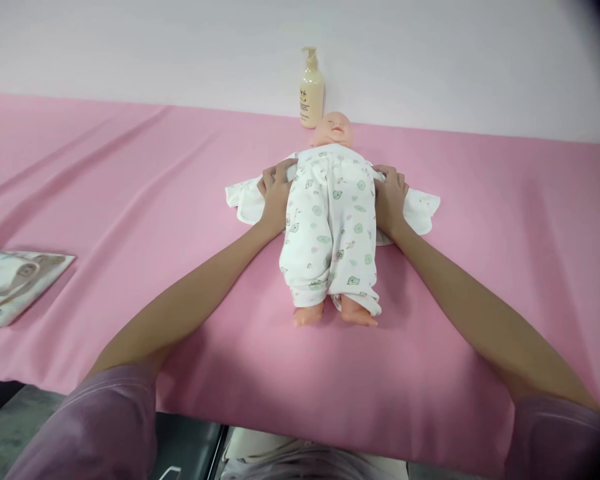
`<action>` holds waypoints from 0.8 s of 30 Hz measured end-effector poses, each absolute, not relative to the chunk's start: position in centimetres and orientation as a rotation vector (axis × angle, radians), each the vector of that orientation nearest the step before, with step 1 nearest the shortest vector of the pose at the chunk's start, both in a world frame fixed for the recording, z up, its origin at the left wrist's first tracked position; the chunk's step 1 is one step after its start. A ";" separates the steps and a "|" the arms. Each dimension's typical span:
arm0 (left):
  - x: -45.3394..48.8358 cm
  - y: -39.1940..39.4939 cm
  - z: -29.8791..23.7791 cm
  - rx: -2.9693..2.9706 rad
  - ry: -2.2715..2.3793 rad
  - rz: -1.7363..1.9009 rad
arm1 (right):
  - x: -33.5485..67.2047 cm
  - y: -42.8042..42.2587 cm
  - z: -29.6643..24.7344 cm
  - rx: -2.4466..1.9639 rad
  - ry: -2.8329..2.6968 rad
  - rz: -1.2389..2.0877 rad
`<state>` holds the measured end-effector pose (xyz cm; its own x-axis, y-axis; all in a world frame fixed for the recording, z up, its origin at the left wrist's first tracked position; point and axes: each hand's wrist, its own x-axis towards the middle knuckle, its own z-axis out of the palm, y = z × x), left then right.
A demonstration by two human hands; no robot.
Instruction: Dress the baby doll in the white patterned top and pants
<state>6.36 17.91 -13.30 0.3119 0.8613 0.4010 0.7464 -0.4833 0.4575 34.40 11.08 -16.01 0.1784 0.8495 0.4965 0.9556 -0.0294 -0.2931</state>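
Note:
A baby doll lies on its back, head away from me and bare feet toward me. Its patterned white pants reach up almost to its chin. My left hand has its fingers bent at the left edge of the pants near the waistband. At the opposite edge, my right hand grips in the same way; both thumbs are largely hidden. Parts of a white baby shirt spread out from under the doll on both sides, beyond my hands.
A cream pump bottle stands behind the doll's head, close to the white wall. Folded printed cloth lies at the far left of the pink table cover. The table's front edge runs below my forearms.

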 end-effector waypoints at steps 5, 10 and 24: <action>6.1 18.2 -13.8 2.417 1.439 0.984 | 34.4 10.8 -15.7 -1.831 -1.606 -0.161; 6.0 18.5 -14.0 2.413 1.380 1.068 | 34.6 10.7 -15.2 -1.776 -1.626 -0.093; 3.2 23.6 -12.7 2.341 1.344 0.924 | 36.7 11.8 -14.7 -1.762 -1.665 -0.106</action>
<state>3.23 23.60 -12.67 0.3598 0.8492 0.3866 0.6647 -0.5241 0.5324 36.67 11.82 -14.73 0.1703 0.8460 0.5052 0.9032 0.0710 -0.4233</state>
